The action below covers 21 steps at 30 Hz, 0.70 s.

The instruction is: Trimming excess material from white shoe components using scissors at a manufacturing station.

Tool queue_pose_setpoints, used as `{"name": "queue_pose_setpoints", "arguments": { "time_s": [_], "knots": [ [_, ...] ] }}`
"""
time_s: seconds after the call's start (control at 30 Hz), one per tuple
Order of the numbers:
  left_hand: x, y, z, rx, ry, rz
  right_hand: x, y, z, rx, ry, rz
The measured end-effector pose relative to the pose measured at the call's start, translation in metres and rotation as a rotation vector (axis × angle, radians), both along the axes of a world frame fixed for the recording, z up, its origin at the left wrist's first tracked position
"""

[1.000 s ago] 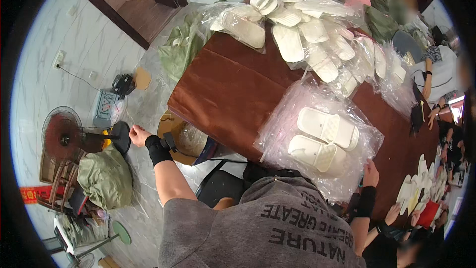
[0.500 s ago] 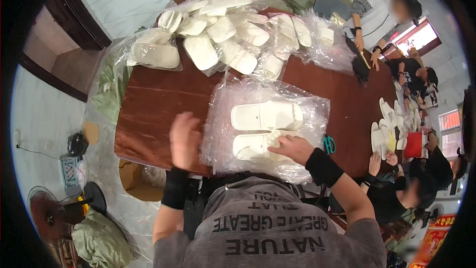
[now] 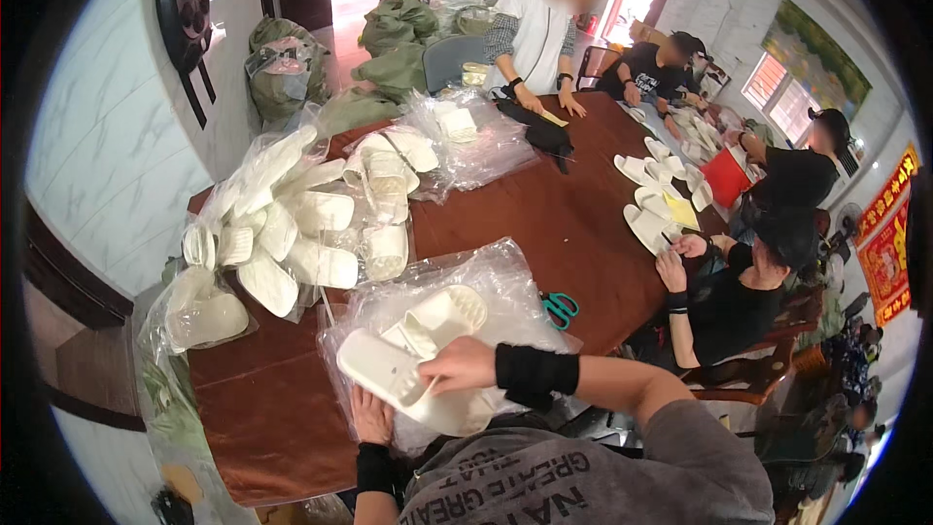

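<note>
Right hand [image 3: 465, 363] pinches the upper edge of a white slipper [image 3: 389, 374], left hand [image 3: 370, 417] cups it from below with fingers spread, both over clear plastic bags [image 3: 505, 277]. Second white slipper [image 3: 442, 311] just beyond the right hand; green scissors [image 3: 561, 308] to its right, slipper pile [image 3: 301, 224] far left on the brown table [image 3: 573, 224].

Head-worn fisheye view, angled down and forward, close over brown table [image 3: 544, 224] (edges curving), room beyond

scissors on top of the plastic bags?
No: the green-handled scissors lie on the bare brown table, just past the right edge of the clear plastic bags that hold the white slippers.
</note>
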<state>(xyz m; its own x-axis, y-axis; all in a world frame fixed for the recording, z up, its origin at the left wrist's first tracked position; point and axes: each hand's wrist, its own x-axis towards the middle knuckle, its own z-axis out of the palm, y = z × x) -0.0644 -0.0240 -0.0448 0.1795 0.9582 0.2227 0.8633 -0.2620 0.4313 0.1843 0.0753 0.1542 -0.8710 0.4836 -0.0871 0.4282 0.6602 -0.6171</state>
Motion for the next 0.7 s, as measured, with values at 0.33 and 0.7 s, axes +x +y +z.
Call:
{"name": "queue_pose_setpoints", "arguments": {
  "time_s": [0.33,0.7],
  "knots": [
    [0.022,-0.001,0.04,-0.322,-0.664,0.082,-0.1,-0.031,-0.038,-0.07,0.218,-0.426],
    [0.02,-0.012,0.004,-0.304,-0.902,0.142,-0.088,-0.028,-0.094,-0.235,0.25,-0.385]
  ]
}}
